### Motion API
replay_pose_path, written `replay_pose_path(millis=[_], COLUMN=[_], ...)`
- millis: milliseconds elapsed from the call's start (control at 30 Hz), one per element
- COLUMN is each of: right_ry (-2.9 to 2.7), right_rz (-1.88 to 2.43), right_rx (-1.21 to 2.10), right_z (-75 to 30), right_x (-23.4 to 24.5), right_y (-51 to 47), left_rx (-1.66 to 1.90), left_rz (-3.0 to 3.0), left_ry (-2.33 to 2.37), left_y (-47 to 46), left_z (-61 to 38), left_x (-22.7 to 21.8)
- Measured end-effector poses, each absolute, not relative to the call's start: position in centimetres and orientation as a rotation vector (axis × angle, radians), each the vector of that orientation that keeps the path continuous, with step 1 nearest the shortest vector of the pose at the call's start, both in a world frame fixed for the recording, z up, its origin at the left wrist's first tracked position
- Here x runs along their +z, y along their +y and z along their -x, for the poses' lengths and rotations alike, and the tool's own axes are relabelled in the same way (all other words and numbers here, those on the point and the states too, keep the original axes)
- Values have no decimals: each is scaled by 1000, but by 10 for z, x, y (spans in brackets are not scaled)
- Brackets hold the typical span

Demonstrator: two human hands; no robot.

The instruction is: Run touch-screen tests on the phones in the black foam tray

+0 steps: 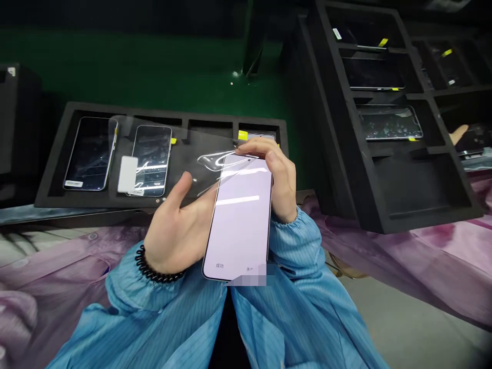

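Observation:
A smartphone (240,220) with a lit pale screen rests in my left hand (175,233), which cradles it from below and the left, thumb raised beside it. My right hand (279,177) grips the phone's top right edge, fingers curled over the upper end. A clear protective film (165,154) with a yellow tab (242,135) lifts off the screen's top and stretches leftward over the tray; my right fingertips pinch it near the tab. Both arms wear blue striped sleeves, and a black coil band circles my left wrist.
A black foam tray (54,169) ahead holds two dark phones (90,152) (151,160) in its left slots. A taller black slotted rack (384,205) at right holds several phones. Another person's fingertip (459,134) shows at far right. Pink sheeting (57,256) covers the bench.

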State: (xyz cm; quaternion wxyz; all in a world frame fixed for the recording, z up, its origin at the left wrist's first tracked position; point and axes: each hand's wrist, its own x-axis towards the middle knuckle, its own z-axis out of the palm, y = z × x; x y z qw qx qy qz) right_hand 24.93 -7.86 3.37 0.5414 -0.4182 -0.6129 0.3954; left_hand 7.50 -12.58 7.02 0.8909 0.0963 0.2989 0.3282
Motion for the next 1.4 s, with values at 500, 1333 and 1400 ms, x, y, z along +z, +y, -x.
replay_pose_path(millis=[500, 1333, 1400], right_ry=[-1424, -1684, -1738], right_rz=[1078, 1166, 1189], right_rx=[1036, 700, 597], right_z=[-241, -305, -307], right_x=[25, 11, 6], right_y=[-71, -133, -134], left_rx=[724, 1183, 1369], left_rz=[-157, -1173, -1681], left_ry=[803, 1261, 1425], left_y=[-121, -61, -78], left_z=[-75, -40, -26], left_x=[82, 14, 6])
